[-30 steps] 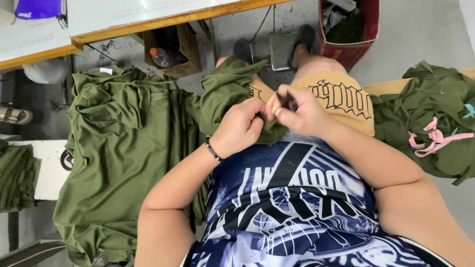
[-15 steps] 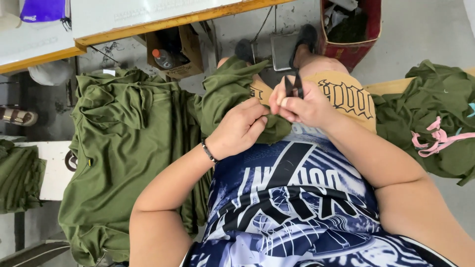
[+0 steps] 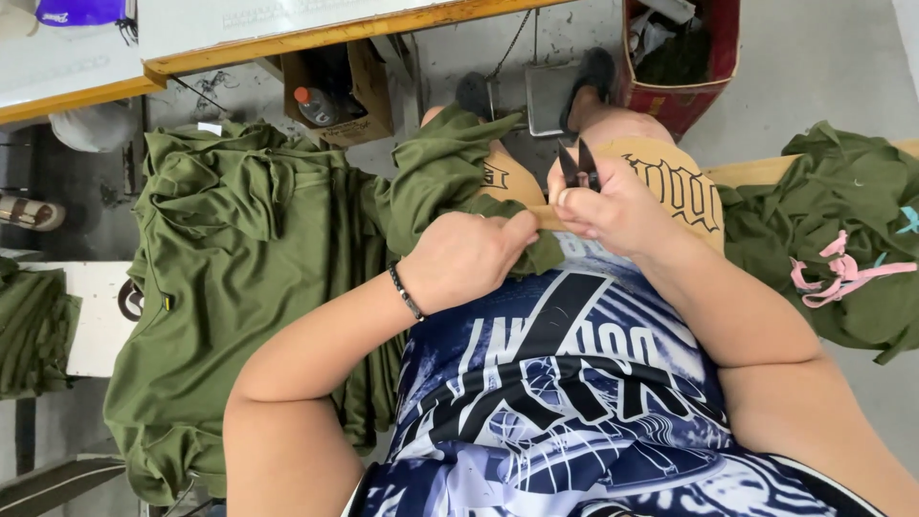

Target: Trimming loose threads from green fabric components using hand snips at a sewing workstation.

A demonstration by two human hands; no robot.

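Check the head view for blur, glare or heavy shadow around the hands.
Head view: even, soft light, no glare. The left hand and right hand look sharp, as do the dark snips and olive garment. Darker shade lies only under the table. Slight wide-angle bending at the edges.

Olive-green fabric garment (image 3: 450, 182) draped across lap, pinched under left hand (image 3: 466, 260); right hand (image 3: 613, 206) just beside, holding small black thread snips (image 3: 578, 166). Heaped olive-green garments (image 3: 239, 278) left; more olive-green garments (image 3: 833, 230) right.
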